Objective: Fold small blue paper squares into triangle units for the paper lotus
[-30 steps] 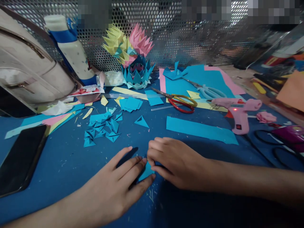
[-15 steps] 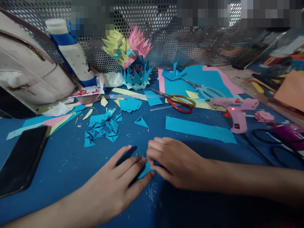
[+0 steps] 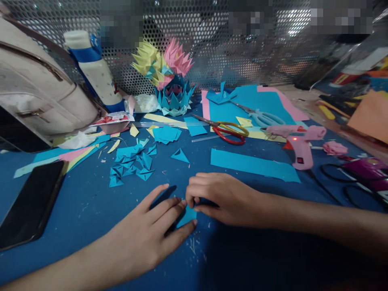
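Note:
A small piece of blue paper lies on the blue tabletop between my hands. My left hand is spread, its fingertips and thumb resting on the paper from the left. My right hand has its fingers curled in a pinch at the paper's upper right edge; the fingertips are partly hidden. Just beyond sit a single folded blue triangle and a heap of folded blue paper pieces. Flat blue paper squares and a long blue paper strip lie farther back.
Red-and-yellow-handled scissors, light-blue-handled scissors and a pink glue gun lie behind my right hand. Paper flowers stand at the back. At left are a phone, a bottle and a pale bag.
My right hand has shifted slightly up and away along the paper, exposing more of its right side. My left hand stays nearly still. The view has tilted a little.

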Demonstrator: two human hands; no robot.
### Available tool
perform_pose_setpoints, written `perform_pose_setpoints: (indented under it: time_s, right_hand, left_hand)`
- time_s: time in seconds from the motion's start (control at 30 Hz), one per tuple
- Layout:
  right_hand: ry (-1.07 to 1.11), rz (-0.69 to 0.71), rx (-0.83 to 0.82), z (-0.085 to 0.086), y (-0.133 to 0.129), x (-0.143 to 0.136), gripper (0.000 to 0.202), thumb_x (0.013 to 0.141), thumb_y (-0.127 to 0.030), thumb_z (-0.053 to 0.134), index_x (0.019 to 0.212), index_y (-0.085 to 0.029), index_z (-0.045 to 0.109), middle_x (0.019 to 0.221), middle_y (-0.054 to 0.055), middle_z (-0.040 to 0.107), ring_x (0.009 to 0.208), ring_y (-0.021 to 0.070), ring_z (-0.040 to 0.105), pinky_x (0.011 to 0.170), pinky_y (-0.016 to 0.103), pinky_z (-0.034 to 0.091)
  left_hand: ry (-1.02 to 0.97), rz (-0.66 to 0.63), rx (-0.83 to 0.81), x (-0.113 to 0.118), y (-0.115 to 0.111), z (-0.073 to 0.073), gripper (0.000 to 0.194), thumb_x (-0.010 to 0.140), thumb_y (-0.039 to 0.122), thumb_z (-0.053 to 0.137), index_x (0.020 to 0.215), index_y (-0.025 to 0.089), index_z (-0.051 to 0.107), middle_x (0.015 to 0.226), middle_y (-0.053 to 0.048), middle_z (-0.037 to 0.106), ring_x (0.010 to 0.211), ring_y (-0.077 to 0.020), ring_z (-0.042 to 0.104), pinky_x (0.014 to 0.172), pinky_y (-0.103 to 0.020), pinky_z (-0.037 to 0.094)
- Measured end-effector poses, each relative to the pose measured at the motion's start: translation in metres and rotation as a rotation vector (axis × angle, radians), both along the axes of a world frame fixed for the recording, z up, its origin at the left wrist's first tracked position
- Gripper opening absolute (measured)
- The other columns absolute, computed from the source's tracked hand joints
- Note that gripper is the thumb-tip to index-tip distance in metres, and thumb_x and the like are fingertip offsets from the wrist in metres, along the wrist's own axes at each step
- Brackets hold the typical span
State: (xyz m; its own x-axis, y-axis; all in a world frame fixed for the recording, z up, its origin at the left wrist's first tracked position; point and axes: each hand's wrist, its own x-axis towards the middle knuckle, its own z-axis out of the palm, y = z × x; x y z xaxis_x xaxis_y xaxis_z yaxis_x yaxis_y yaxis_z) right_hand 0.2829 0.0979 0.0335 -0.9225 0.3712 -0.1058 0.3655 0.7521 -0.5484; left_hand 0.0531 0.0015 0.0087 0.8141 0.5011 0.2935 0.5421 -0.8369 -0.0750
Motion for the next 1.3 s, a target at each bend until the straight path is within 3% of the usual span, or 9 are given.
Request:
perform_pose_setpoints:
  time_s: [0.13,0.23,0.3,0.4,0.53,0.8,0.93,1.03,1.3]
  right_hand:
    - [0.036,0.044,-0.053,-0.002,0.010,0.003,0.007,0.091,-0.017,0.063,0.094,-0.022,0.067,0.093,-0.001,0.063,0.090,0.0131,0.058,0.072,0.023,0.038]
    - [0.090,0.157,-0.054,-0.002,0.022,0.005,0.008,0.095,-0.022,0.061,0.095,-0.022,0.069,0.093,-0.001,0.063,0.087,0.0105,0.059,0.071,0.022,0.038]
    - [0.128,0.312,0.058,0.000,0.027,0.007,0.014,0.098,-0.026,0.056,0.096,-0.022,0.070,0.090,0.000,0.063,0.083,0.0114,0.057,0.070,0.025,0.037]
    - [0.106,0.487,0.358,0.007,0.026,0.010,0.018,0.099,-0.031,0.054,0.094,-0.022,0.069,0.085,0.000,0.063,0.074,0.0155,0.049,0.065,0.033,0.029]
    - [0.029,0.492,0.549,0.015,0.013,0.011,0.026,0.100,-0.028,0.049,0.082,-0.020,0.064,0.085,0.001,0.062,0.079,0.0181,0.046,0.069,0.037,0.030]
    - [-0.037,0.399,0.548,0.021,0.002,0.011,0.025,0.097,-0.026,0.055,0.075,-0.019,0.061,0.079,0.001,0.061,0.079,0.0187,0.045,0.071,0.037,0.029]
    - [0.002,0.360,0.481,0.010,0.009,0.008,0.026,0.102,-0.031,0.044,0.085,-0.019,0.059,0.078,0.002,0.058,0.071,0.0174,0.044,0.063,0.033,0.028]
    - [0.093,0.416,0.393,-0.002,0.020,0.006,0.031,0.105,-0.037,0.039,0.091,-0.018,0.059,0.085,0.003,0.060,0.076,0.0162,0.049,0.067,0.029,0.033]
    - [0.284,0.451,0.499,-0.016,0.027,0.004,0.027,0.106,-0.031,0.038,0.100,-0.023,0.063,0.095,-0.001,0.067,0.084,0.0129,0.054,0.067,0.030,0.032]
  left_hand:
    - [0.020,-0.011,-0.018,-0.003,0.001,-0.002,0.038,0.100,0.017,0.045,0.137,0.020,0.054,0.123,-0.013,0.064,0.119,-0.0275,0.057,0.115,-0.061,0.027]
    - [0.041,-0.023,-0.058,-0.006,0.002,-0.003,0.041,0.100,0.019,0.047,0.141,0.021,0.051,0.122,-0.012,0.063,0.122,-0.0273,0.055,0.116,-0.061,0.025]
    - [0.041,-0.029,-0.082,-0.007,0.003,-0.003,0.042,0.100,0.021,0.049,0.142,0.021,0.050,0.122,-0.012,0.063,0.124,-0.0271,0.053,0.117,-0.062,0.024]
    - [0.025,-0.028,-0.100,-0.008,0.003,-0.003,0.042,0.099,0.020,0.049,0.141,0.021,0.050,0.123,-0.013,0.062,0.125,-0.0267,0.052,0.117,-0.062,0.024]
    - [0.008,-0.034,-0.107,-0.007,0.002,-0.003,0.042,0.098,0.017,0.047,0.140,0.020,0.051,0.123,-0.013,0.061,0.127,-0.0264,0.051,0.118,-0.061,0.023]
    - [0.019,-0.036,-0.119,-0.007,0.003,0.000,0.044,0.098,0.018,0.047,0.142,0.020,0.048,0.123,-0.013,0.061,0.125,-0.0277,0.052,0.116,-0.063,0.025]
    - [-0.004,-0.046,-0.127,-0.008,0.004,-0.001,0.042,0.098,0.019,0.047,0.139,0.017,0.051,0.124,-0.013,0.062,0.123,-0.0271,0.053,0.118,-0.061,0.023]
    - [-0.030,-0.058,-0.139,-0.008,0.005,-0.002,0.039,0.098,0.019,0.044,0.136,0.014,0.053,0.124,-0.012,0.062,0.123,-0.0264,0.053,0.119,-0.059,0.022]
    - [-0.082,-0.052,-0.114,-0.008,0.006,-0.002,0.035,0.100,0.017,0.040,0.131,0.013,0.056,0.122,-0.013,0.065,0.121,-0.0250,0.055,0.119,-0.057,0.025]
